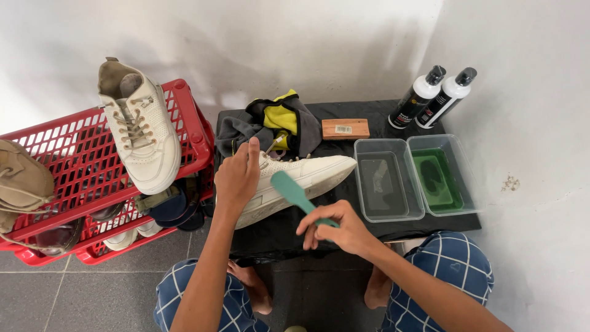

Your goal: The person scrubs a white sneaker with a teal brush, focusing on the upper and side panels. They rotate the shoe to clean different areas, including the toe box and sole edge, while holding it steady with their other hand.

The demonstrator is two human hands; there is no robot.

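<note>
- Right hand (337,229): clenched around the handle of a teal brush (296,193), whose head reaches up toward 11 o'clock and lies against the side of the white sneaker (295,182).
- Left hand (238,176): fingers spread and pressed down on the sneaker's upper near the laces, steadying it; it grips nothing closed.
- White sneaker: lies on its side at the centre of the black-covered bench (289,233), toe pointing to 3 o'clock, heel under the left hand.
- Handling judgement: the scrubbing looks best done with short strokes along the side panel, the left hand bearing down so that the shoe does not slide on the cover, and the bristles kept flat to the surface.
- Clear tub (386,182): at 3 o'clock of the sneaker, holding what looks like clear water.
- Second clear tub (441,175): touching the first on its far side, holding green liquid.
- Two white bottles with dark caps (433,97): at 1 o'clock, leaning against the wall.
- Wooden block brush (345,128): at 12 o'clock, lying flat.
- Grey and yellow cloth (273,123): heaped at 11 o'clock, just behind the sneaker.
- Red plastic crate rack (80,166): at 9 o'clock, a second white sneaker (140,132) on top, more shoes inside and below.
</note>
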